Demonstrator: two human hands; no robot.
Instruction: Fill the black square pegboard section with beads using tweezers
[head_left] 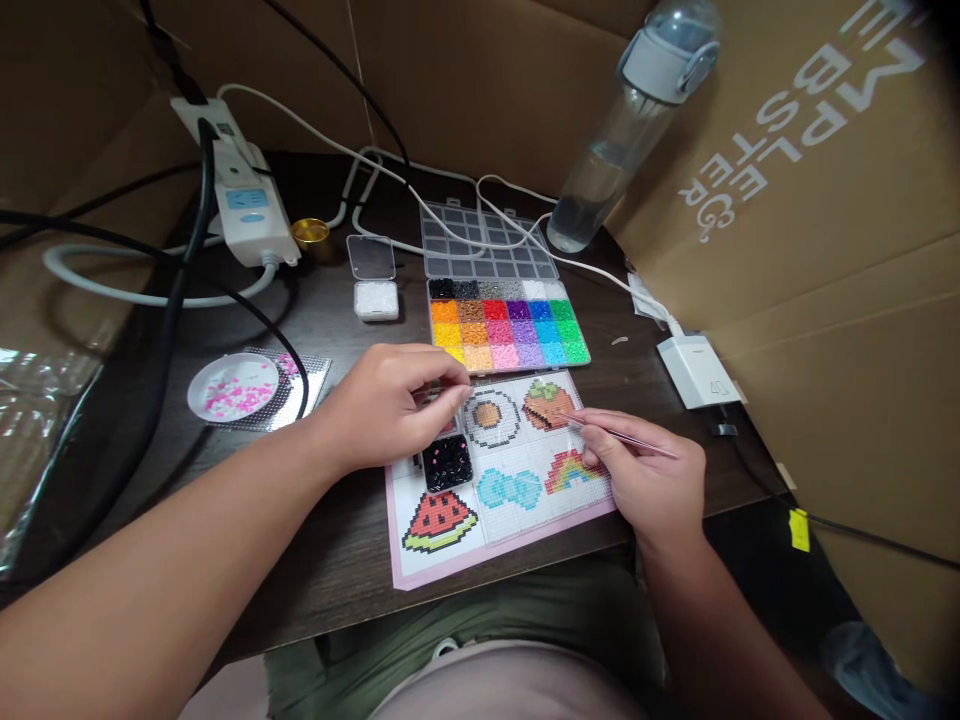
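Note:
My right hand (649,470) is closed round a thin pair of tweezers (634,440). Their tips point left, at the orange fruit pattern (549,406) on a clear pegboard (517,450). My left hand (401,405) hovers over the board's upper left, thumb and forefinger pinched together; whatever lies between them is too small to see. Just below it sits a small open box of black beads (448,463) with a few pink ones among them. Under the board is a pink-edged pattern sheet (435,575) showing a watermelon, an egg, a bow and a rainbow.
Behind the sheet lies an open bead case (510,325) sorted by colour, with a white cable across its lid. A small box of white beads (376,300), a dish of pink beads (234,388), a power strip (251,190), a water bottle (622,140) and a charger (697,370) surround it.

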